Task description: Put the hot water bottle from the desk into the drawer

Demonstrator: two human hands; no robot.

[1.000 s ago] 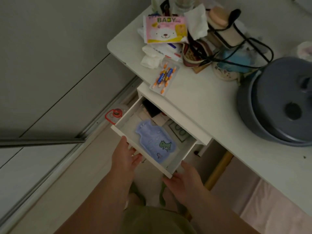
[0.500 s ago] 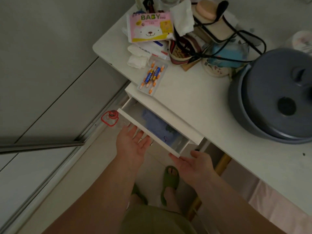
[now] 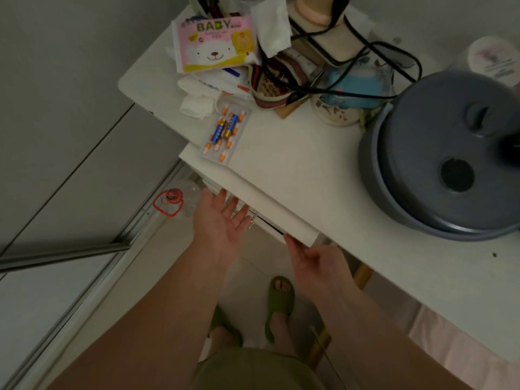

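The white drawer point(image 3: 270, 230) under the desk point(image 3: 295, 170) is pushed in; only a thin strip of its front shows below the desk edge. The blue hot water bottle is hidden inside it. My left hand point(image 3: 222, 218) lies flat against the drawer front, palm forward, fingers spread, beside a small metal ring pull. My right hand point(image 3: 312, 260) touches the drawer's right corner from below with loosely curled fingers. Neither hand holds anything.
On the desk lie a blister tray of batteries point(image 3: 226, 130), a pink BABY wipes pack point(image 3: 215, 47), tissues, black cables and a large grey round pot point(image 3: 447, 161). A red ring tag point(image 3: 168, 202) lies on the floor by a sliding-door rail. My feet wear green slippers point(image 3: 278, 302).
The open drawer with the blue hot water bottle inside has been pushed shut by both hands. The bottle has gone out of sight.
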